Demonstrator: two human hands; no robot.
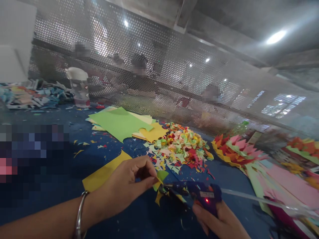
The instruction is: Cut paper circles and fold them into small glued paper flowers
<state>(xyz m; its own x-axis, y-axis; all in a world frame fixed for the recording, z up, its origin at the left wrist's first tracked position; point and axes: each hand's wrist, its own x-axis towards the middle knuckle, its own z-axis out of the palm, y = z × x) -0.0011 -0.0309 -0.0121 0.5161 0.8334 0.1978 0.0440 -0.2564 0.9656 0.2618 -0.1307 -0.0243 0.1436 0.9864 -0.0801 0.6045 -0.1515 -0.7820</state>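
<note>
Head view, step: You seem to be at a gluing step, with the glue gun (pixel 208 190) aimed at a small paper piece (pixel 162 175); whether any glue is out on it, I cannot tell.
Next move: It would call for a steady nozzle and a light squeeze, with your fingertips clear of the tip, which is likely hot.
Paper piece: Green and yellow, up off the blue table (pixel 129 222), right at the nozzle; touching or just apart, I cannot tell.
Left hand: Your left hand (pixel 129 181) has thumb and forefinger pinched together on the paper piece; the forearm reaches in from the lower left, wrist bent, a bracelet (pixel 79 215) around it.
Right hand: Your right hand (pixel 219 217) is wrapped around the gun's handle from the lower right, nozzle pointing left; the trigger finger is not clear to see.
Glue stick: A clear stick (pixel 240 193) runs out behind the gun.
Paper about: A yellow sheet (pixel 99 174) lies partly behind your left hand, a heap of cut pieces (pixel 184 142) beyond both hands, and paper flowers (pixel 235 151) to the right.
</note>
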